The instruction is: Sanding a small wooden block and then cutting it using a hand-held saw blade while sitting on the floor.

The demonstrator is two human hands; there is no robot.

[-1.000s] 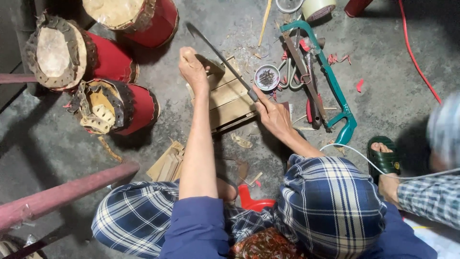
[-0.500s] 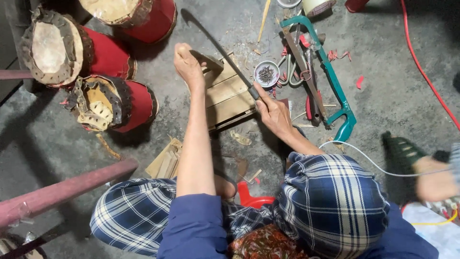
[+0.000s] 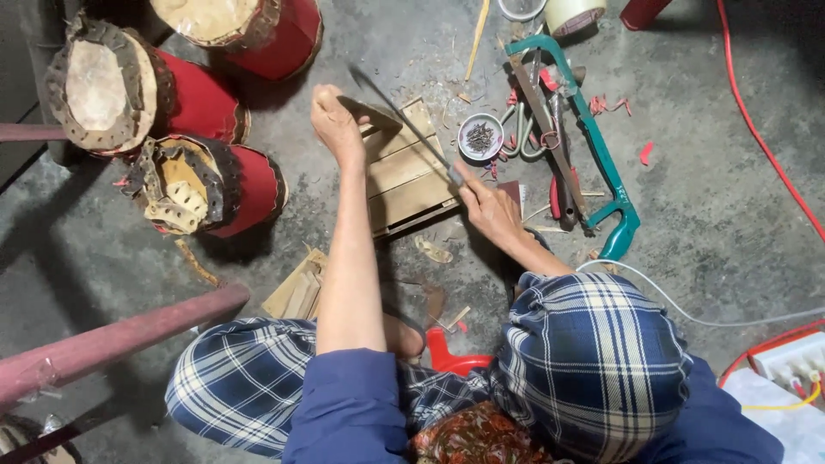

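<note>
My left hand point(image 3: 333, 123) grips a small dark piece of wood point(image 3: 371, 112) and holds it on edge at the top left corner of a slatted wooden board point(image 3: 411, 180) on the floor. My right hand point(image 3: 488, 204) is closed around the handle of a long knife point(image 3: 404, 120). Its blade slants up and left across the board and meets the wood piece beside my left hand. Both arms reach forward over my checked knees.
Three red drums point(image 3: 206, 103) with rough hide tops lie at the left. A small bowl of nails point(image 3: 479, 137), a green hacksaw point(image 3: 606, 155), pliers and a tape roll point(image 3: 574, 13) lie right of the board. A reddish pipe point(image 3: 112, 339) crosses the lower left. A power strip point(image 3: 791, 361) sits at the lower right.
The knife blade has come down from a higher angle onto the wood piece. Another person's sandalled foot at the right edge has left the view.
</note>
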